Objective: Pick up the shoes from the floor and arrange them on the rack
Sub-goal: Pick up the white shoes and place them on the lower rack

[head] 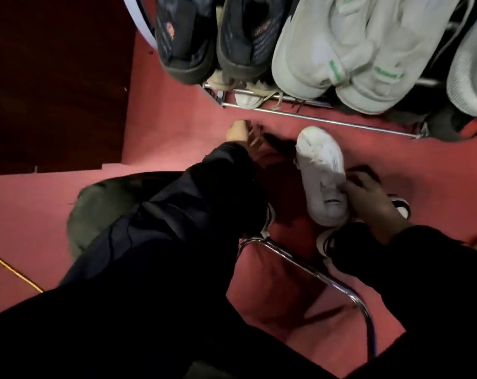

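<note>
Down on the red carpet [177,127], just short of the rack [314,120]: right hand [368,198] wrapped around the heel of a white sneaker [320,170], toe aimed at the rack's bottom rail. Left hand [243,135] out by the floor near something dark, too blurry to tell if those fingers are gripping or loose. Up on the rack already: two dark shoes [212,36] side by side, pale green-trimmed pair [349,50] right next to them.
</note>
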Demonstrator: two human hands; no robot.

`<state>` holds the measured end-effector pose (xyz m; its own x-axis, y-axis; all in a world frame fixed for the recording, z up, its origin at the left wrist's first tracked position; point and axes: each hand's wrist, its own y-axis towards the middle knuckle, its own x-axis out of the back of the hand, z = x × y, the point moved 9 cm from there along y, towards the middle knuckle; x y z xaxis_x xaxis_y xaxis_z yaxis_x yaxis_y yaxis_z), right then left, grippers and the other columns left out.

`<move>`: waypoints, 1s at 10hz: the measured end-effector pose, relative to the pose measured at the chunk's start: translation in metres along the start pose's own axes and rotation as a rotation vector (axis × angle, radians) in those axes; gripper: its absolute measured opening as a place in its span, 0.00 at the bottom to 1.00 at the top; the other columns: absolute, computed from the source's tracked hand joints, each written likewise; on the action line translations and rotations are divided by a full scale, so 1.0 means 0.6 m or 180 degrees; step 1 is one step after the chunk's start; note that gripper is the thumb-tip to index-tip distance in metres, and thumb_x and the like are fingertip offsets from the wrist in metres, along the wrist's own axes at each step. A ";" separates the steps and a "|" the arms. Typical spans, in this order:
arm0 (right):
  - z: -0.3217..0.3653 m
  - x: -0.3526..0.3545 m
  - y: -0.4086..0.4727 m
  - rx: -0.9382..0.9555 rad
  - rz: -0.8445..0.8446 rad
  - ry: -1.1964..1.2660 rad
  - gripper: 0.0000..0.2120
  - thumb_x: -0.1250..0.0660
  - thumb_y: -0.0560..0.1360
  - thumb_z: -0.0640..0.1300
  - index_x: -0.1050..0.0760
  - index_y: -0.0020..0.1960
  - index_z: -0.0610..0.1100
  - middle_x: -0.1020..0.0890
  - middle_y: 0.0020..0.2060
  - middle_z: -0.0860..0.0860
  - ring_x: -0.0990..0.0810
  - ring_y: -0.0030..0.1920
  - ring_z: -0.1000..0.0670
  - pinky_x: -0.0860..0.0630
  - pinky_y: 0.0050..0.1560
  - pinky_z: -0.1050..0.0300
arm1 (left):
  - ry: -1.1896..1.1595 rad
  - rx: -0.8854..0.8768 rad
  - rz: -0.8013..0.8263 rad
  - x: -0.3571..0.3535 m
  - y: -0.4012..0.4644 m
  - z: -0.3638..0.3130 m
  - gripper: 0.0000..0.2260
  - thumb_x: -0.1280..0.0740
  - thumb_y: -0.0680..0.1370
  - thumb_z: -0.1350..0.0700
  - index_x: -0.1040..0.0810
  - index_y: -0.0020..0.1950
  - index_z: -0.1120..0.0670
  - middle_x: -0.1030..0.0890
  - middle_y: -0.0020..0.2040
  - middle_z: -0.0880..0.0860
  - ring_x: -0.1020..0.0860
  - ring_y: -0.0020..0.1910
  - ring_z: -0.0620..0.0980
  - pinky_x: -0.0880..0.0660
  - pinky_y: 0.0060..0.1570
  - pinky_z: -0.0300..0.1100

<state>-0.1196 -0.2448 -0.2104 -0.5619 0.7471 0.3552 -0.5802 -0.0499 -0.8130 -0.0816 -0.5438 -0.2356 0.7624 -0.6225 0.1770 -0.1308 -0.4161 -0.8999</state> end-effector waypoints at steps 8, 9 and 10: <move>0.036 -0.064 -0.062 -0.0129 0.0513 0.0584 0.04 0.35 0.82 0.48 0.23 0.53 0.50 0.18 0.49 0.45 0.20 0.42 0.49 0.24 0.43 0.55 | 0.0450 -0.0647 0.0338 -0.029 0.002 0.059 0.13 0.35 0.75 0.70 0.26 0.59 0.62 0.22 0.42 0.62 0.24 0.31 0.54 0.27 0.24 0.38; 0.014 -0.052 -0.052 -0.0236 0.0470 0.0572 0.04 0.37 0.83 0.45 0.24 0.54 0.47 0.20 0.47 0.44 0.22 0.37 0.50 0.27 0.39 0.57 | 0.0356 -0.0768 0.0246 -0.048 0.054 0.033 0.21 0.31 0.68 0.66 0.26 0.61 0.58 0.19 0.49 0.62 0.19 0.41 0.57 0.19 0.43 0.47; 0.000 -0.044 -0.041 -0.0396 0.0385 0.0584 0.04 0.38 0.83 0.44 0.25 0.51 0.47 0.20 0.45 0.44 0.22 0.36 0.50 0.28 0.37 0.58 | 0.0370 -0.0756 0.0076 -0.072 0.180 0.041 0.27 0.25 0.59 0.56 0.27 0.55 0.61 0.18 0.49 0.64 0.16 0.48 0.62 0.19 0.54 0.58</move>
<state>-0.0903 -0.2633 -0.2001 -0.4998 0.8490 0.1713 -0.4317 -0.0727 -0.8991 -0.1132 -0.5454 -0.3504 0.6811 -0.7002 0.2138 -0.3034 -0.5357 -0.7880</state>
